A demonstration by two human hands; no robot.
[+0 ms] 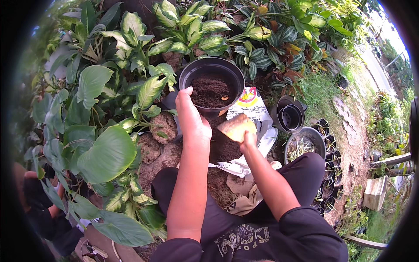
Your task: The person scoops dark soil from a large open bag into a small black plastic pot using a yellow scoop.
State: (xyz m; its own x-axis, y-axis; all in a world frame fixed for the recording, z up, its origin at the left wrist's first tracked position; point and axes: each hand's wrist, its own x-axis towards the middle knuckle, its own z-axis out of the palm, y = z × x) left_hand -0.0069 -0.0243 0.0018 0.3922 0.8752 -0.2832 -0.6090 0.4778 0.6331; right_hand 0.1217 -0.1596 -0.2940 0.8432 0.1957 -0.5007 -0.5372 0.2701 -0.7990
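My left hand (193, 114) grips the near left side of a round black plastic plant pot (237, 70), its thumb at the rim. Dark soil (209, 88) partly fills the pot, with a small orange-yellow bit on top. Held in my right hand (249, 140) is a flat yellowish piece (240, 128) with a brownish, blurred edge; its exact kind cannot be told. It is just below and right of the pot. Under both hands lies an opened white printed plastic sack (265, 127), with dark soil (226, 147) on and beside it.
Nested black pots (289, 114) and a round tub of grassy plants (322, 139) stand at the right, beside rows of small black pots (329, 160). Leafy variegated plants (152, 91) crowd the left and far side. Another person (42, 203) sits at the lower left, partly behind leaves.
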